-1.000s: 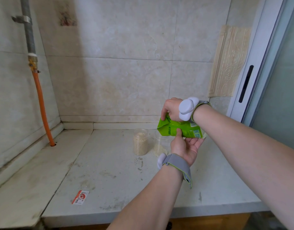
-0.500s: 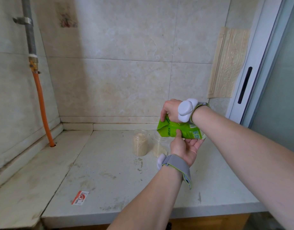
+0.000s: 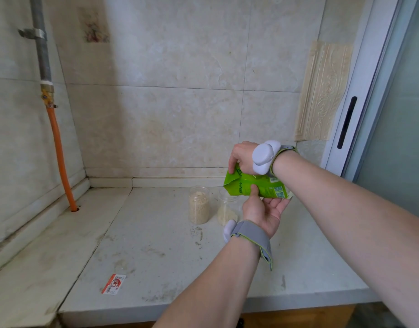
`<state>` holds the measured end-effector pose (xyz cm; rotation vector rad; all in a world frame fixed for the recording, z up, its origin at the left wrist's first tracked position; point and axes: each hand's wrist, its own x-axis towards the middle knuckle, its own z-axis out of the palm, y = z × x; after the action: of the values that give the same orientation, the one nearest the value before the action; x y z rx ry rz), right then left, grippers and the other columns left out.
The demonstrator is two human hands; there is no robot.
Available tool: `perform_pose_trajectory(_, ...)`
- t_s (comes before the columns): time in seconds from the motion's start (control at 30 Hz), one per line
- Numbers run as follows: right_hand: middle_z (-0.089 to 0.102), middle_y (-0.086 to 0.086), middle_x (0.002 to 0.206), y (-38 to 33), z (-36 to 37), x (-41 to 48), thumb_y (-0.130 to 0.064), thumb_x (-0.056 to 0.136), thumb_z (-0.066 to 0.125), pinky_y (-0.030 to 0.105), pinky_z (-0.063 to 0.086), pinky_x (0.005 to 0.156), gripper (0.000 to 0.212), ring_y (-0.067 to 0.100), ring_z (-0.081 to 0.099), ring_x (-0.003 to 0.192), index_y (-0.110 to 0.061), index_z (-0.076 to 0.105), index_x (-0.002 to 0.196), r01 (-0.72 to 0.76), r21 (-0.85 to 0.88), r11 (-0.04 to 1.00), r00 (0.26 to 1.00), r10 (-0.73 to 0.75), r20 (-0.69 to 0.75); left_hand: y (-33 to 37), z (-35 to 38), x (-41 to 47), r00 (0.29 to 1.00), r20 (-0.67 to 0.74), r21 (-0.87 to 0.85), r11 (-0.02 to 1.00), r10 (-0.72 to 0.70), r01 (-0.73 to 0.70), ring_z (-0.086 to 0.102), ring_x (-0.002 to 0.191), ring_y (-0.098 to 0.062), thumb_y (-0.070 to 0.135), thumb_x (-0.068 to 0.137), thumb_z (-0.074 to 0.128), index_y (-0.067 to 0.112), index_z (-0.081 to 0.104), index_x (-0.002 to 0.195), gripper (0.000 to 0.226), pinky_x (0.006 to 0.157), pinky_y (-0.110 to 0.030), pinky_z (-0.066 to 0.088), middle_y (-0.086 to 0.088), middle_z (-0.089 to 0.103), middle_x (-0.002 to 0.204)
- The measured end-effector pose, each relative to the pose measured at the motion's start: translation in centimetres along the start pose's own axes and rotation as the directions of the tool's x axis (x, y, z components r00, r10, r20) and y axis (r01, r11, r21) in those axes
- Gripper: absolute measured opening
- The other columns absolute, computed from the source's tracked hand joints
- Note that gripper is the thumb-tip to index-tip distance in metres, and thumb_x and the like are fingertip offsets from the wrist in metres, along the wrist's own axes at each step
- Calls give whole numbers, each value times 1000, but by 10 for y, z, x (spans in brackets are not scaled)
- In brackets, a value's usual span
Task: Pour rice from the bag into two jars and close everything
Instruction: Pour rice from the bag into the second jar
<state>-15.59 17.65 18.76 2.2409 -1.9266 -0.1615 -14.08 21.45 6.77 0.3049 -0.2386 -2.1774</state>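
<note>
Head view: much of the green bag (image 3: pixel 241 185) is covered by the two hands, and its far side and underside cannot be seen. The fingers of the left hand (image 3: pixel 262 209) are hidden beneath the bag. Only the upturned palm and the thumb, pressed against the bag's near face, are shown, so the bag is pinched from below. The right hand (image 3: pixel 241 156) is seen from the back, with its fingers curled down over the bag's upper left corner and clamped on it. Both forearms are cut off by the frame, and a grey strap (image 3: pixel 253 235) is worn on the left wrist and a pale device (image 3: pixel 262 157) on the right. Whether rice is falling cannot be made out. The bag is bright green with white lettering and a printed code patch at its right end. It is held nearly on its side in the air above the counter (image 3: pixel 156 252), with its left end dipped over the mouth of the right jar (image 3: pixel 227 209). That clear jar is partly filled with a slanting heap of pale rice, while the left jar (image 3: pixel 199 204), just beside it, is filled almost to the top. Compared with half a second earlier, bag, hands and jars are found in practically the same places, and no clear rise in the rice level can be told.
</note>
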Motion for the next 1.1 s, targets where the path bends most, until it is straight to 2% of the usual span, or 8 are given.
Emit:
perform_pose_trajectory(0.13,67,3,115,1,-1,-1,3,82,44,30,55,83,51,25,65,100,-30,72,107,1,4,1000,1000,-1,1,-1,1,1,1000,0,-8,1000,3,-3,62,84,-34,35,102,36,0,57,92,42,54,-44,57,-18,66,86)
perform_pose_trajectory(0.3,68,7,114,0,-4,-3,4,83,43,23,46,69,49,25,63,94,-26,72,109,5,-4,1000,1000,-5,16,-3,-1,2,1000,6,2,1000,-1,1,63,86,-34,36,102,36,0,55,98,40,58,-45,58,-20,65,94)
perform_pose_trajectory(0.43,68,7,115,1,-5,-3,4,84,43,22,46,69,50,26,64,97,-26,72,109,4,-17,1000,1000,-4,16,-5,1,1,1000,8,-10,1000,4,-4,64,82,-34,35,102,37,0,55,97,40,56,-45,57,-20,65,92)
perform_pose_trajectory(0.6,68,7,112,-1,-7,-5,4,84,43,23,42,65,49,20,55,79,-26,73,109,6,-22,1000,1000,-5,20,-4,3,0,1000,7,-25,1000,-4,4,62,85,-34,35,102,37,0,54,95,39,56,-44,57,-19,64,93)
perform_pose_trajectory(0.8,69,6,113,-3,-7,-2,5,83,43,26,50,71,50,25,64,93,-25,73,108,23,-39,999,999,-22,26,-3,2,1,1000,9,-41,999,6,-6,62,85,-35,35,102,37,0,54,95,39,53,-45,57,-19,63,93)
perform_pose_trajectory(0.9,68,7,112,-5,-7,-1,5,84,42,24,46,67,50,25,62,88,-25,73,109,22,-39,999,999,-20,34,-3,2,3,1000,4,-40,999,16,-16,67,74,-32,35,102,38,1,55,96,39,53,-45,57,-19,65,90)
perform_pose_trajectory(0.97,69,8,113,-5,-7,0,5,84,43,23,45,67,49,27,65,95,-23,73,110,24,-39,999,999,-22,35,-2,1,3,1000,8,-47,999,21,-21,70,62,-30,35,102,38,2,56,96,39,53,-45,57,-18,65,88)
perform_pose_trajectory(1.1,69,7,113,-5,-7,1,5,84,43,23,44,67,49,25,63,90,-24,73,110,23,-39,999,999,-21,39,-1,1,3,1000,5,-54,998,29,-28,70,59,-31,35,102,38,0,56,96,39,52,-46,57,-18,68,82)
